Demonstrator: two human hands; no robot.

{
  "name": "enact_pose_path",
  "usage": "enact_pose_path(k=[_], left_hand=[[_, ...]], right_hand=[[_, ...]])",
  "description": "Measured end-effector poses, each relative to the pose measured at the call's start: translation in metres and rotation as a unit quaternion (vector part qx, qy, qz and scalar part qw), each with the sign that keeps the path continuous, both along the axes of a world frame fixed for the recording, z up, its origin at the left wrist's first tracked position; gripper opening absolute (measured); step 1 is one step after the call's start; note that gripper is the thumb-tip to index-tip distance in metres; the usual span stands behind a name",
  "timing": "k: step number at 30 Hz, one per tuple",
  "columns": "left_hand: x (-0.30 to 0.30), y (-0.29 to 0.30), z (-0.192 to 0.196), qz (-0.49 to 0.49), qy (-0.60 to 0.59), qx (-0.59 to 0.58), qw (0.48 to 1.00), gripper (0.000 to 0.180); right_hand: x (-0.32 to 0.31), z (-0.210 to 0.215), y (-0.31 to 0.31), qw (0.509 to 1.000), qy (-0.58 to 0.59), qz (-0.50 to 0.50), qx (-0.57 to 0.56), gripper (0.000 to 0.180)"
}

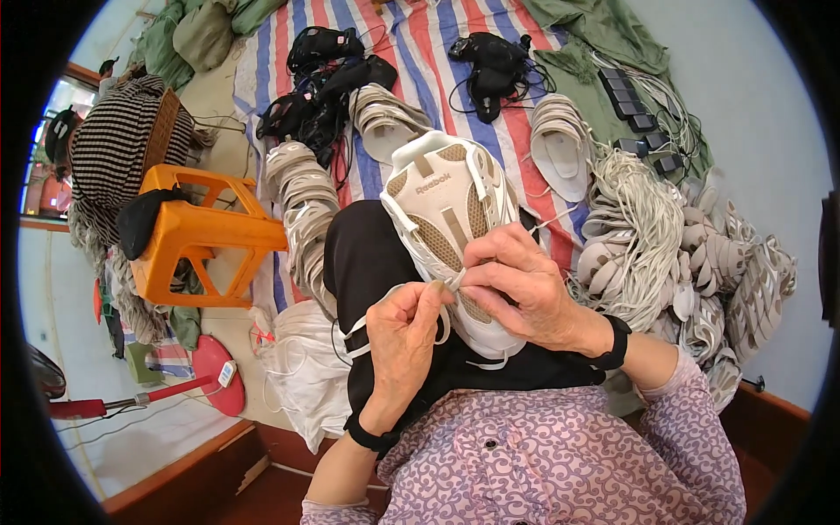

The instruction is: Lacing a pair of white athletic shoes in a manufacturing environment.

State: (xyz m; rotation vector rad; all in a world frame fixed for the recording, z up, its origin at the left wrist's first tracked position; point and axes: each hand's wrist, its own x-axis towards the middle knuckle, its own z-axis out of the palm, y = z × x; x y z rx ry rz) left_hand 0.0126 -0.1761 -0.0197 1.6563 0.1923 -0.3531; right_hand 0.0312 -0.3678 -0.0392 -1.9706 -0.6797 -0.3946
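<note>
A cream and tan sneaker upper lies over my black-trousered lap, with its tongue toward the far side and its white toe toward me. A pale shoelace runs at its eyelet edge and loops below my fingers. My left hand is closed, thumb and forefinger pinching the lace at the upper's left side. Right beside it, my right hand pinches the lace too, its fingertips nearly meeting the left ones over the front of the upper. The exact spot where the lace is gripped is partly hidden by the fingers.
Nested uppers stand on a striped sheet, with another stack at far right. Loose laces hang over more uppers on the right. An orange stool, a white cloth bag and black cabled pouches surround me.
</note>
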Motion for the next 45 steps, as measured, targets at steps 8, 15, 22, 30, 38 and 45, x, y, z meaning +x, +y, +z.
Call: enact_pose_path(k=[8, 15, 22, 30, 38, 45], left_hand=[[-0.002, -0.014, 0.001, -0.033, -0.304, 0.303, 0.902, 0.018], [0.003, -0.031, 0.002, -0.094, -0.352, 0.411, 0.836, 0.024], [0.016, -0.018, 0.021, -0.106, -0.334, 0.395, 0.849, 0.005], [0.065, 0.012, 0.018, -0.282, -0.436, 0.362, 0.774, 0.029], [0.071, 0.039, 0.015, -0.334, -0.326, 0.201, 0.861, 0.030], [0.071, 0.046, -0.011, -0.290, -0.371, 0.161, 0.867, 0.035]], right_hand=[[0.000, -0.004, -0.002, 1.000, 0.006, 0.004, 0.021, 0.020], [0.002, 0.001, -0.004, 0.998, 0.009, -0.007, 0.057, 0.019], [0.026, 0.022, -0.002, 0.993, 0.034, -0.013, 0.112, 0.024], [0.044, 0.013, 0.004, 0.993, 0.075, 0.049, 0.082, 0.019], [0.049, 0.024, 0.008, 0.974, 0.136, 0.179, -0.036, 0.009], [0.057, 0.033, 0.017, 0.959, 0.145, 0.211, -0.120, 0.008]])
